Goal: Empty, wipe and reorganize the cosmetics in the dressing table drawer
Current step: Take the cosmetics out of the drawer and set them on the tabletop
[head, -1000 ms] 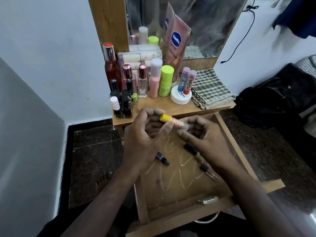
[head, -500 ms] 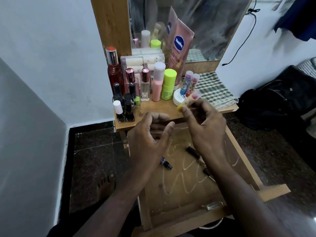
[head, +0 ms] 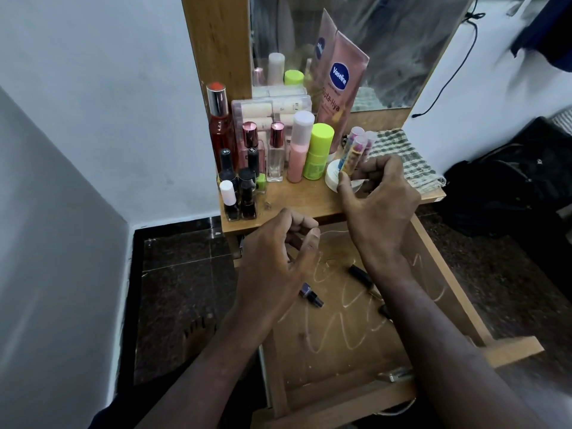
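The open drawer juts below the surface. The right hand pinches a lip balm tube over the white jar near the surface's front edge. The left hand hovers half-curled, empty, over the drawer's back-left corner.

Dim, soft light (edges bowed, corners blurred).

A lip balm tube is held tilted over the white jar; small bottles are left lying in the open drawer.
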Demonstrator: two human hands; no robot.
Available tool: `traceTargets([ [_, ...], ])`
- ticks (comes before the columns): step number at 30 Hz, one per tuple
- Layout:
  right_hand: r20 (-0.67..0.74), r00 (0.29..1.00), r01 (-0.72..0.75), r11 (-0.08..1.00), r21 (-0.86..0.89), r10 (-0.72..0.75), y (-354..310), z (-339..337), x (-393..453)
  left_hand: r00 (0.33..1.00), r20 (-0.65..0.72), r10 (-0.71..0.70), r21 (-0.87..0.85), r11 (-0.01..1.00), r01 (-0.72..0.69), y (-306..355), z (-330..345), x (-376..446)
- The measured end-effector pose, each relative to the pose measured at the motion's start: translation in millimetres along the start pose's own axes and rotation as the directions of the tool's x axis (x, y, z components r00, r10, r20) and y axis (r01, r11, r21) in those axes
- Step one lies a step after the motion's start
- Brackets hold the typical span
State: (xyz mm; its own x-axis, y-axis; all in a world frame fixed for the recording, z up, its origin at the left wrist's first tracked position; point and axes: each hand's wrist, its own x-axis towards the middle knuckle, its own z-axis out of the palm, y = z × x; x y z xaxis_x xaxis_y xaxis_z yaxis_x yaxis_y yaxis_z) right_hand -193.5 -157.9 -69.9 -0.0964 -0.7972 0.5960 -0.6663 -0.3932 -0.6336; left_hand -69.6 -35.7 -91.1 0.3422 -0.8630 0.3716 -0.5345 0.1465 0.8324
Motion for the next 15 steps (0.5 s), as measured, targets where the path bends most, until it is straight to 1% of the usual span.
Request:
traceTargets([
  [2,0.020,1.000,0.013,1.000,-0.015,-0.012,1.9,-1.1,-1.8,0.998,0.055,0.031,0.032,0.999,-0.033,-2.5,-3.2,0.0],
  [5,0.029,0.999,0.031,1.000,-0.003,-0.031,3.7,-4.9,-0.9,0.981,0.179,0.070,0.123,0.988,-0.093,-6.2,-7.5,-1.4],
  [8,0.035,0.998,0.048,0.999,0.021,-0.049,4.1,-15.5,0.5,0.944,0.323,0.068,0.247,0.957,-0.154,-11.2,-14.6,-0.1],
  [10,0.050,0.994,0.094,0.995,0.024,-0.095,6.9,-32.5,-1.2,0.903,0.427,0.055,0.375,0.898,-0.232,-16.6,-18.4,0.4],
  [11,0.088,0.989,0.115,0.993,0.030,-0.117,10.3,-43.5,-3.1,0.883,0.468,0.036,0.458,0.845,-0.277,-18.3,-17.9,-0.7],
  [12,0.166,0.977,0.130,0.991,0.032,-0.134,15.1,-54.7,-5.8,0.869,0.495,0.015,0.535,0.782,-0.318,-19.3,-16.0,-3.5],
  [13,0.279,0.950,0.136,0.990,0.026,-0.137,20.3,-64.6,-9.0,0.859,0.512,-0.015,0.598,0.724,-0.344,-20.0,-13.3,-6.9],
  [14,0.410,0.904,0.130,0.992,0.005,-0.121,27.2,-72.2,-12.9,0.855,0.516,-0.051,0.645,0.680,-0.349,-19.7,-10.4,-10.3],
  [15,0.535,0.841,0.128,0.991,-0.045,-0.084,36.4,-76.6,-16.5,0.859,0.506,-0.077,0.679,0.650,-0.342,-18.7,-7.8,-13.1],
])
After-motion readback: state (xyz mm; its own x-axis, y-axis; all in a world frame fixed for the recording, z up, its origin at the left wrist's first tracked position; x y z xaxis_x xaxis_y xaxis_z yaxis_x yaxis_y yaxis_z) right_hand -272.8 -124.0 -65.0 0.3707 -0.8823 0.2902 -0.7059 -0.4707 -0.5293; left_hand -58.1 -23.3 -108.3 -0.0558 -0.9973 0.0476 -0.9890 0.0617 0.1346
